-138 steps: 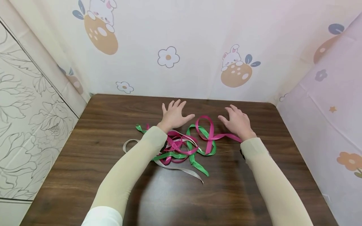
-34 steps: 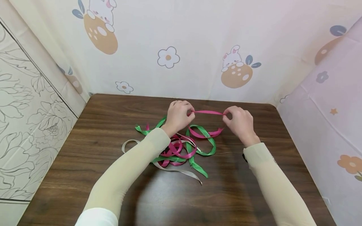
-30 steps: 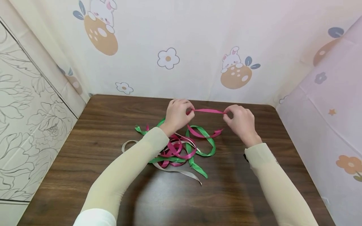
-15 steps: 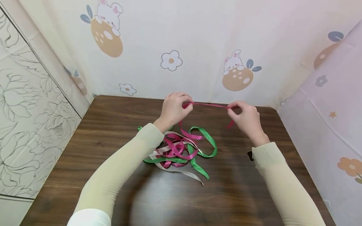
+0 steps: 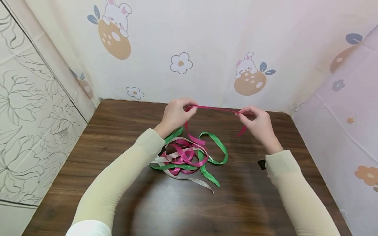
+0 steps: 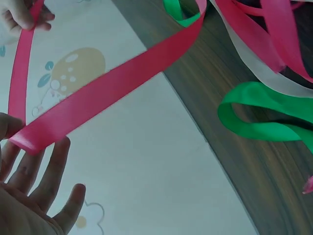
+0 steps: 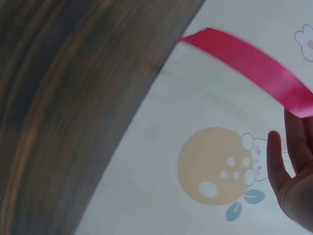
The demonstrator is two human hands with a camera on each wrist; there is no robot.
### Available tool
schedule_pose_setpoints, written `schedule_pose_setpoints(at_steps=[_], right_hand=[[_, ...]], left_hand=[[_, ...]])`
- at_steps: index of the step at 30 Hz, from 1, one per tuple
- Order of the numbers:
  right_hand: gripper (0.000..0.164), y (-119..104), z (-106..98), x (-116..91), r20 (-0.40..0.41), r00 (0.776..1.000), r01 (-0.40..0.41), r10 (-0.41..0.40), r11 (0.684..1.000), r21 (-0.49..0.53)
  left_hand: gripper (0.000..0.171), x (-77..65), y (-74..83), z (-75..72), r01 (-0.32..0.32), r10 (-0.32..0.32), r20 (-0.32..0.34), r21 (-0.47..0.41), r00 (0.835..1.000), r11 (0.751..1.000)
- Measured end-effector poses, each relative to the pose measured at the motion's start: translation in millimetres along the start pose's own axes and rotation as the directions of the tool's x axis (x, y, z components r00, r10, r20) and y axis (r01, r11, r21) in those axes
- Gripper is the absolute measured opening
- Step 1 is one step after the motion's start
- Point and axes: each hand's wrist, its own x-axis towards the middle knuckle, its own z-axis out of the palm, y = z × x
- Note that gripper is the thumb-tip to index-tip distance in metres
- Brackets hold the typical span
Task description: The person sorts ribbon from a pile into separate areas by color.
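A pink ribbon (image 5: 217, 108) is stretched between both hands above the back of the table. My left hand (image 5: 177, 114) pinches it between thumb and fingers, and a length hangs from there to the table. In the left wrist view the ribbon (image 6: 112, 90) folds over the left fingers (image 6: 51, 171). My right hand (image 5: 258, 126) pinches it near its free end, which dangles below. The right wrist view shows that loose end of the ribbon (image 7: 254, 66) beside the right hand (image 7: 298, 181); its pinching fingertips are cut off there.
Below the left hand lies a loose heap of ribbons: green ribbon (image 5: 220, 144), beige ribbon (image 5: 192, 179) and more pink ribbon (image 5: 183, 157). They overlap on the brown wooden table (image 5: 189, 209). A patterned curtain (image 5: 206, 39) hangs along the table's back edge.
Both hands started spread above the heap, then pinched the pink ribbon. Since then they have moved apart, left hand leftward and right hand rightward, drawing a longer stretch of ribbon up.
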Motion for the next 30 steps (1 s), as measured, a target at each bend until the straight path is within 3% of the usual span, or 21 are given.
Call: schedule_pose_setpoints(at_steps=[6, 13, 17, 24, 30], right_hand=[[0.022, 10, -4, -3, 0.075, 0.992, -0.112, 0.1, 0.975, 0.19], [0.028, 20, -7, -5, 0.085, 0.99, -0.134, 0.116, 0.959, 0.25], [0.031, 23, -8, -6, 0.082, 0.989, -0.143, 0.125, 0.952, 0.271], [0.031, 35, -8, -8, 0.075, 0.975, -0.222, 0.21, 0.931, 0.289], [0.027, 44, -10, -7, 0.093, 0.952, -0.306, 0.292, 0.887, 0.345]], left_hand=[[0.014, -4.6, -13.1, -8.8, 0.005, -0.004, 0.016, -0.047, 1.0, 0.999], [0.014, -12.9, -29.5, -23.2, 0.036, -0.034, 0.037, -0.081, 0.999, 0.996], [0.013, -15.9, -39.2, -32.0, 0.061, -0.057, 0.034, -0.145, 0.998, 0.988], [0.015, -23.2, -59.8, -44.1, 0.145, -0.132, 0.068, -0.247, 0.989, 0.958], [0.022, -31.7, -75.6, -55.3, 0.248, -0.225, 0.117, -0.245, 0.967, 0.937]])
